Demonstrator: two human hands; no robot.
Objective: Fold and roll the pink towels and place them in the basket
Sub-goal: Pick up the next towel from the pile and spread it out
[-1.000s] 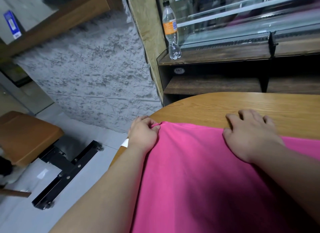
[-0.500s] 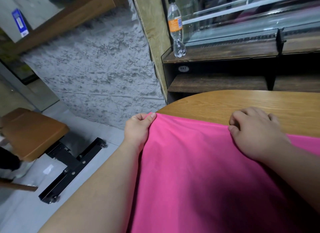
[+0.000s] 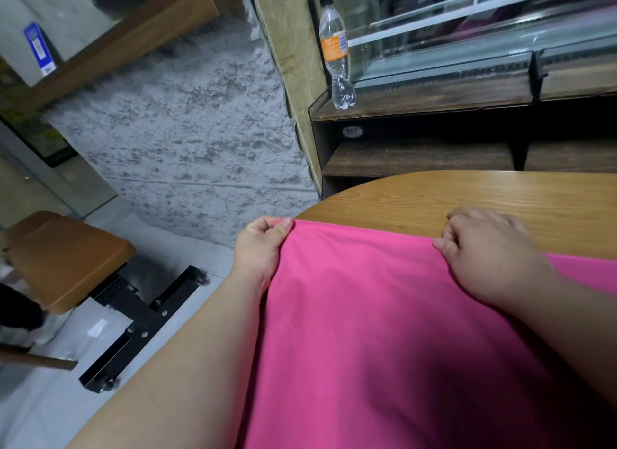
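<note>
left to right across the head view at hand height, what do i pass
brown seat → left hand, pinching the cloth's corner → pink towel, its far edge stretched between the hands → right hand, gripping that edge on the wooden table

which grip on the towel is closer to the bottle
Left. The left grip pinches the towel corner nearly in front of the bottle; the right grip holds the same edge well off to the bottle's right.
</note>
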